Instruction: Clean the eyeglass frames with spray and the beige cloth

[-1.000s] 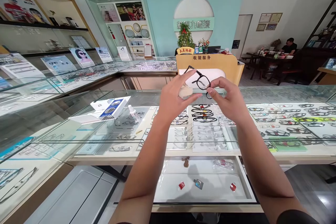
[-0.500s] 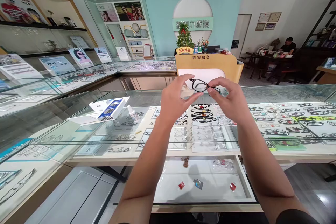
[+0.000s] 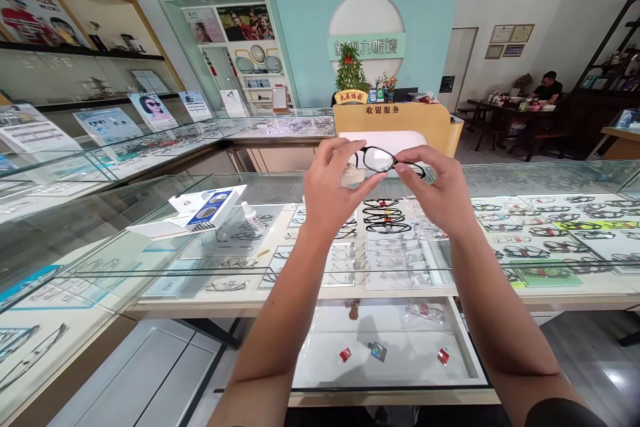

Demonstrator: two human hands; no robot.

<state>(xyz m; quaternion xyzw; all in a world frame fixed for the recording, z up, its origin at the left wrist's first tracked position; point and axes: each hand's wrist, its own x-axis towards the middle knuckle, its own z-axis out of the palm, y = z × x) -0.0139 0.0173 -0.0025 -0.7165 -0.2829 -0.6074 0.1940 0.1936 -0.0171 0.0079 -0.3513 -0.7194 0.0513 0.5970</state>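
A pair of black-rimmed eyeglasses (image 3: pixel 379 159) is held up above the glass display counter, between my two hands. My left hand (image 3: pixel 333 177) grips its left side, with the fingers at the top of the frame and the thumb below the lens. Something whitish, perhaps a cloth (image 3: pixel 353 177), shows in the left palm; its kind is hard to make out. My right hand (image 3: pixel 436 183) pinches the frame near its middle between thumb and forefinger. The right part of the frame is partly hidden behind those fingers.
Under the counter glass (image 3: pixel 295 269) lie many spectacle frames. On top stand an opened white-and-blue box (image 3: pixel 207 210) and a small white bottle (image 3: pixel 253 216). Below, an open drawer (image 3: pixel 400 373) holds several small items. A wooden cashier desk (image 3: pixel 395 121) is ahead; a person (image 3: pixel 547 88) sits far right.
The eyeglasses have tilted and shifted slightly up and left. My left fingers have moved a little on the frame's left side. My right hand is nearly still.
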